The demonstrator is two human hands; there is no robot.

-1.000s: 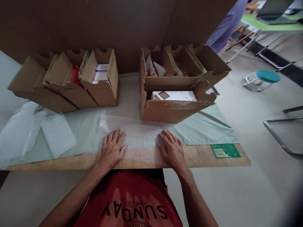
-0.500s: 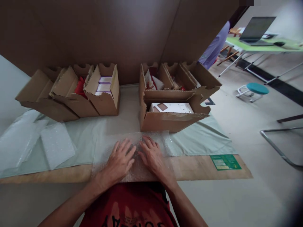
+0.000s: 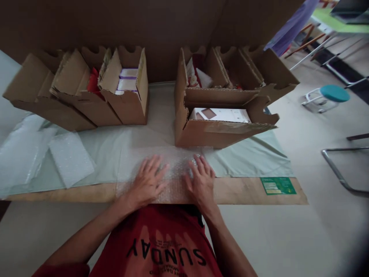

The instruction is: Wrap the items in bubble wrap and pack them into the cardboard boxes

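Bubble wrap sheet (image 3: 175,169), flat at worktop (image 3: 236,190) near edge before cardboard box (image 3: 219,132); left hand (image 3: 148,182) and right hand (image 3: 201,182) pressing palms-down, grip unclosed; likely light, limp, slippery, best pinched at corners

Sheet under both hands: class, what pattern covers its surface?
The sheet is clear, covered in small raised bubbles; the head view shows it best.

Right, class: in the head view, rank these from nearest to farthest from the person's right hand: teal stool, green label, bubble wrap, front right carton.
1. The bubble wrap: directly under the right hand, touching it.
2. The front right carton: just beyond the hand.
3. The green label: off to the right, near the front edge.
4. The teal stool: far right, well away.
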